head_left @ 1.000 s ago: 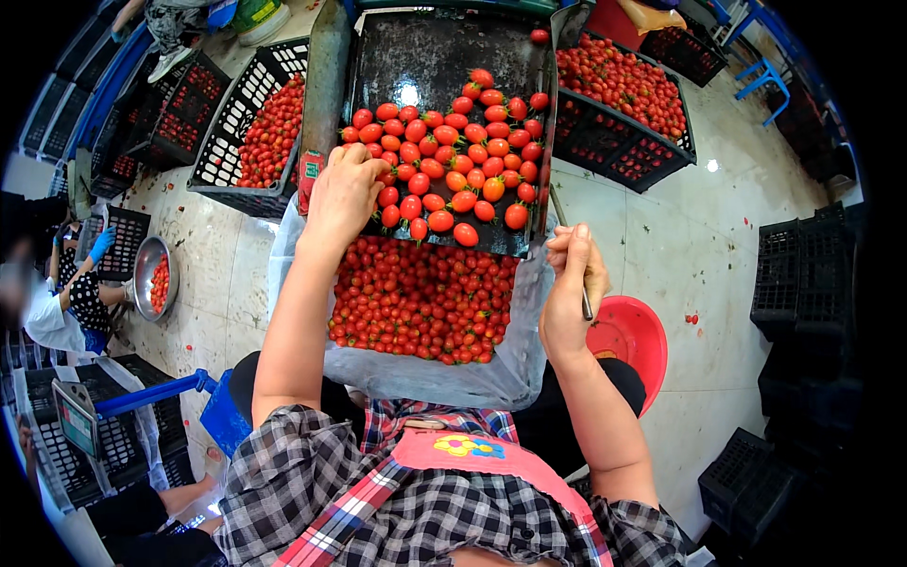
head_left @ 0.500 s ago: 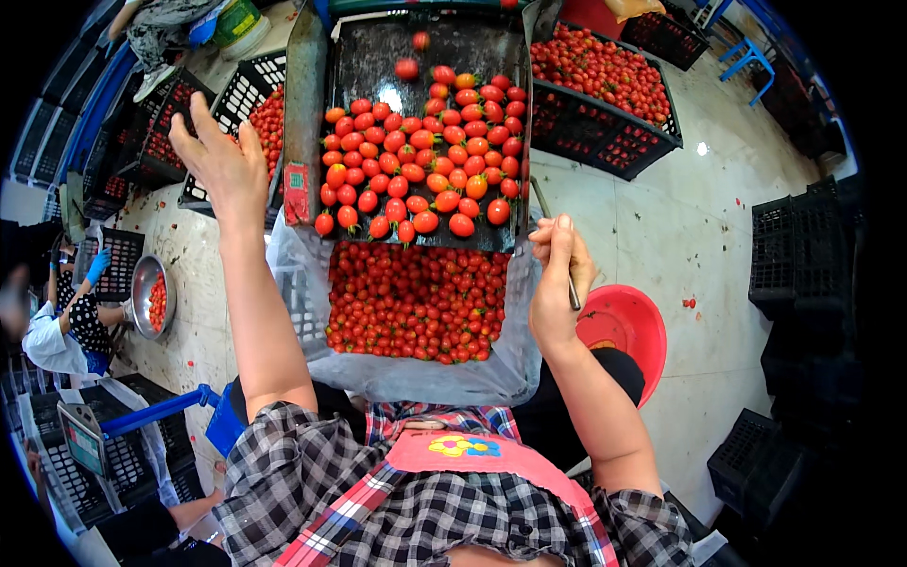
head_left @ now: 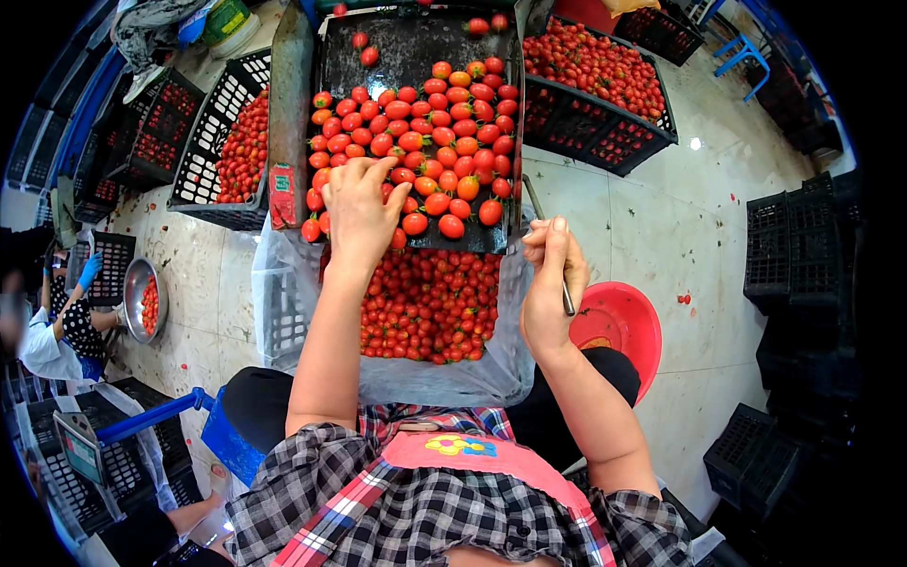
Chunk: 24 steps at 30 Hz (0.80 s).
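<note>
Left hand (head_left: 361,210) is nearer, grip apart over black tray (head_left: 406,38), tomatoes (head_left: 410,141) lying just beyond and right of it; right hand (head_left: 556,283) grip clamped on thin rod (head_left: 533,197).

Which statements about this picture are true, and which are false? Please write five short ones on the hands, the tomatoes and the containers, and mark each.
1. The right hand holds a thin grey rod. True.
2. The left hand is gloved. False: it is bare, and it is over the cherry tomatoes on the black tray.
3. A plastic-lined crate with more cherry tomatoes in it stands below the tray's near edge. True.
4. The plastic basin near the right knee is green. False: it is red.
5. The round metal bowl at the left is empty. False: small red tomatoes lie in it.
</note>
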Each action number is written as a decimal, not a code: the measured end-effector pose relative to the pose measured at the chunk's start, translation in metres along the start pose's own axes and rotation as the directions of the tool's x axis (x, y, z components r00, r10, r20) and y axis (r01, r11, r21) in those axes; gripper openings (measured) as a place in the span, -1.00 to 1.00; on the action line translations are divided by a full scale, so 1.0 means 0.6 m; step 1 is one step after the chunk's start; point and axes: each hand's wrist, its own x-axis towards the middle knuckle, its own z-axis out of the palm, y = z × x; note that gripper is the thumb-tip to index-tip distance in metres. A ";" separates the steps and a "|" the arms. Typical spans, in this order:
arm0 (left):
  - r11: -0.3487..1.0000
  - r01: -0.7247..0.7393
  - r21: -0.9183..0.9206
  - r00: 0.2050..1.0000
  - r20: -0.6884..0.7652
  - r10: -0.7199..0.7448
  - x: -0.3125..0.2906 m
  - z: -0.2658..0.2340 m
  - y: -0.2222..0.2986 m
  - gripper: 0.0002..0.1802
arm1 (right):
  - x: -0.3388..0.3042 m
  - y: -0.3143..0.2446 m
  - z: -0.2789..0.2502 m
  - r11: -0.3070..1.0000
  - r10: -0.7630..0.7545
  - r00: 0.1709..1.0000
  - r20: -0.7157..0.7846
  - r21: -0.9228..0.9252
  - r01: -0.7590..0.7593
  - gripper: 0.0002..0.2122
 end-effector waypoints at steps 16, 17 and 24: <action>0.893 0.360 -0.271 0.896 0.366 -0.250 0.036 -0.015 0.000 -0.75 | 0.000 -0.005 0.002 1.000 -0.014 1.000 0.008 -0.022 0.015 -0.64; 0.892 0.361 -0.273 0.896 0.367 -0.250 0.032 -0.012 -0.002 -0.75 | 0.001 -0.005 0.002 1.000 -0.014 1.000 0.007 -0.024 0.014 -0.64; 0.982 -0.032 -0.184 0.996 0.082 0.048 0.006 -0.004 -0.014 -0.69 | -0.001 -0.004 0.013 0.999 -0.020 1.000 0.010 -0.042 0.021 -0.64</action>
